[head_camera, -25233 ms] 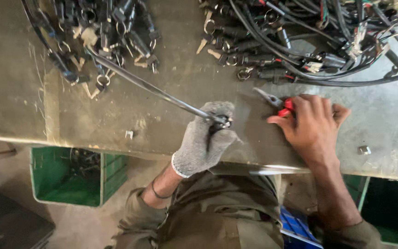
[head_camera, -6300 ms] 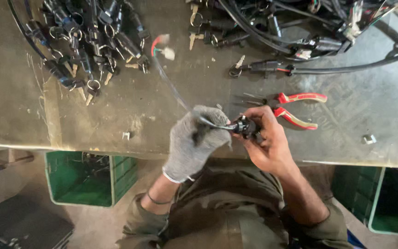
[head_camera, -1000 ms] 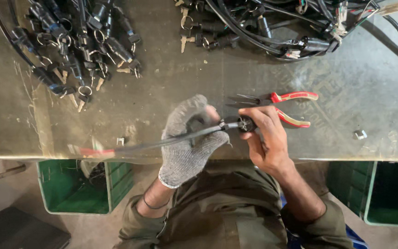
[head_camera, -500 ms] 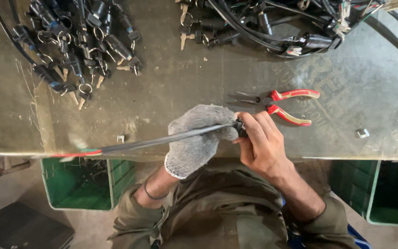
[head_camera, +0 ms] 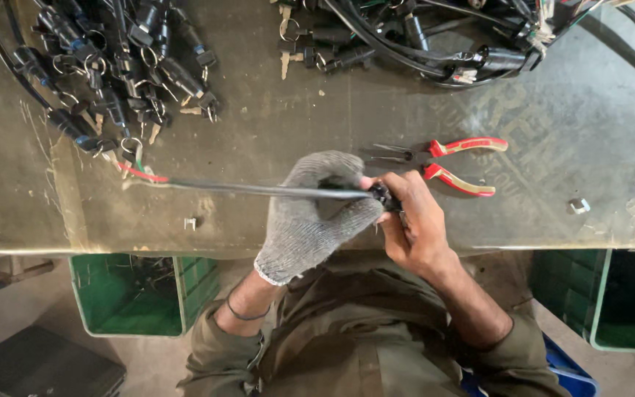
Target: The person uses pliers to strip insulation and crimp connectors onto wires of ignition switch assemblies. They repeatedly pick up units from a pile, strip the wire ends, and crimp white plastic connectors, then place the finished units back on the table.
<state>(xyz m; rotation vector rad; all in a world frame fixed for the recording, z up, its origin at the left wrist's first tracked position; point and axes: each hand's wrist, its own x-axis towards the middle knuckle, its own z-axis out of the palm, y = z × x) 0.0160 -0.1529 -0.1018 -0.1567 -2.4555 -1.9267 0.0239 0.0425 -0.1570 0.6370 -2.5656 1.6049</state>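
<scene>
My left hand (head_camera: 316, 215), in a grey knitted glove, is closed around a black sheathed cable (head_camera: 259, 190) that runs out to the left over the bench. The cable's far end shows red and green wire tips (head_camera: 140, 173). My bare right hand (head_camera: 415, 220) pinches a small black connector (head_camera: 384, 195) at the cable's near end, right against the gloved fingers. Red-handled needle-nose pliers (head_camera: 442, 160) lie on the bench just beyond my right hand, untouched.
A pile of black key-switch cables with rings (head_camera: 115, 66) lies at the back left and a tangle of black cables (head_camera: 450, 37) at the back right. A small metal part (head_camera: 578, 206) sits at the right. Green crates (head_camera: 141, 294) stand under the worn bench (head_camera: 273, 117).
The cable has swung: its free end rose from below the bench edge at the left up onto the bench top. Both hands kept their grip near the bench's front edge.
</scene>
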